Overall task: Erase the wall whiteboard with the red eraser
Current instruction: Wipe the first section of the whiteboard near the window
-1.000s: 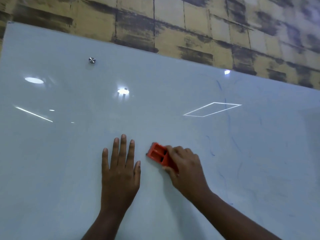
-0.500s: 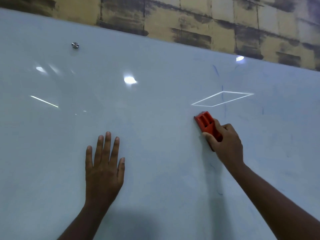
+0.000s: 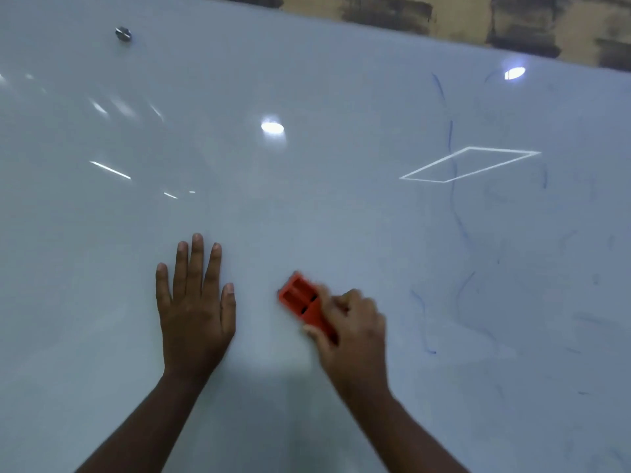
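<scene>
A glossy whiteboard [image 3: 307, 80] hung on a mottled tan block wall [image 3: 461, 15], bearing faint blue marks [image 3: 450, 138] at right and one metal stud [image 3: 123, 33]. One left hand [image 3: 196, 312] lay flat, fingers straight, on the board. One right hand [image 3: 351, 331] gripped the single red eraser [image 3: 302, 300] against the board, just right of it.

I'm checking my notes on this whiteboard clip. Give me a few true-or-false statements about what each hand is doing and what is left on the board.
1. The right hand grips the red eraser. True.
2. The left hand holds a marker. False: it rests flat on the whiteboard, fingers straight.
3. Blue marker streaks remain right of the eraser. True.
4. The eraser lies left of the left hand. False: it lies to its right.
</scene>
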Demonstrator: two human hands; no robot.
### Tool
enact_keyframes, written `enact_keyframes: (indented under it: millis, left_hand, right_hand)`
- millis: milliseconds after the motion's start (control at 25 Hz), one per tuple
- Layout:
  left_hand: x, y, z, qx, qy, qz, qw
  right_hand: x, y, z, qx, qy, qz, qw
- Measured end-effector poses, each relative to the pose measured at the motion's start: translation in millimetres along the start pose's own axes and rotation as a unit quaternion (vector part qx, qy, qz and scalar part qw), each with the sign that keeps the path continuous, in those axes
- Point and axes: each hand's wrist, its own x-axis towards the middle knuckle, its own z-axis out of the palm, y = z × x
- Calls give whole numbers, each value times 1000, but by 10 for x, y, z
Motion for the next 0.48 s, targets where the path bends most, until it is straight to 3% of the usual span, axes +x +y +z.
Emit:
enact_keyframes:
  millis: [120, 280, 360, 480]
  left_hand:
    - [-55, -44, -18, -9, -22, 6, 1000]
    - [-322, -86, -58, -3, -38, 13, 999]
    - [-444, -97, -54, 2, -36, 11, 999]
    - [-545, -98, -38, 17, -29, 16, 999]
  right_hand:
    - [-568, -284, 153, -35, -68, -100, 992]
    - [-568, -227, 88, -60, -85, -131, 986]
    - [-359, -12, -4, -50, -60, -89, 993]
    - [-74, 450, -250, -1, -8, 83, 997]
